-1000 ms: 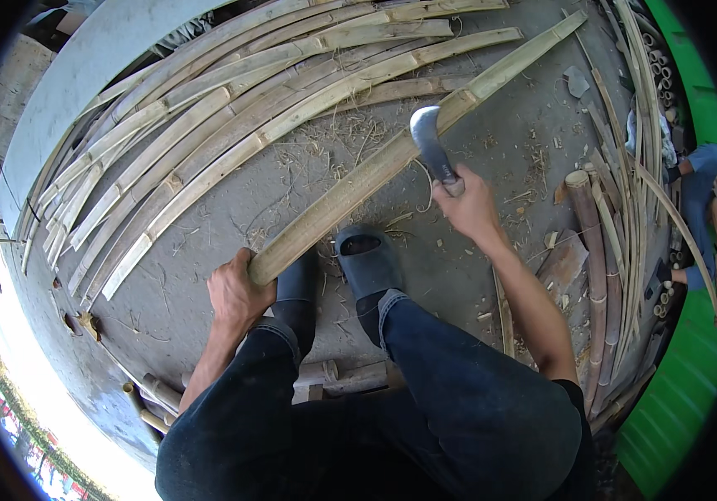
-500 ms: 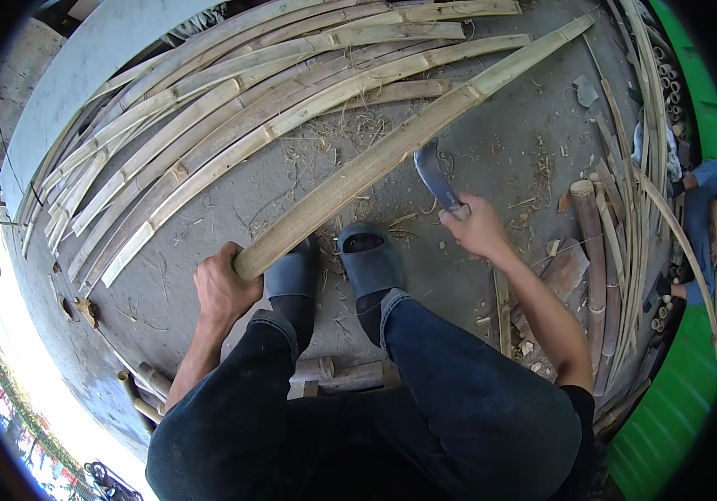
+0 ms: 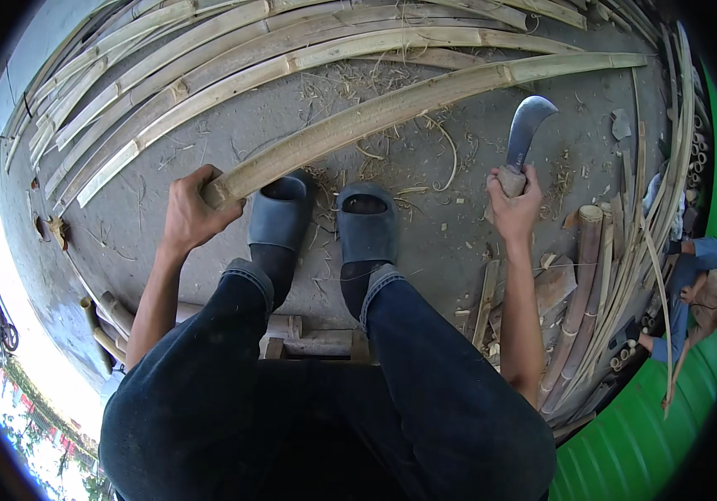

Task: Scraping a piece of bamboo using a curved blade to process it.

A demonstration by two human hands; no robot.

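Observation:
My left hand is closed around the near end of a long split bamboo strip. From there the strip runs up and to the right, its far end reaching past the other strips. In my right hand is a billhook with a curved, broad blade, gripped by its pale handle. The blade points away from me, apart from the bamboo strip, with its hooked tip bent to the right. A thin curled shaving lies on the floor between the strip and the billhook.
Several split bamboo strips lie across the far floor. Bamboo poles and thin slats are heaped at the right, where another person sits beside a green corrugated sheet. My slippers rest on the concrete among shavings.
The billhook has come away from the strip's edge, moving right and turning upright. The strip's far end has swung right and nearer. A curled shaving now shows below it.

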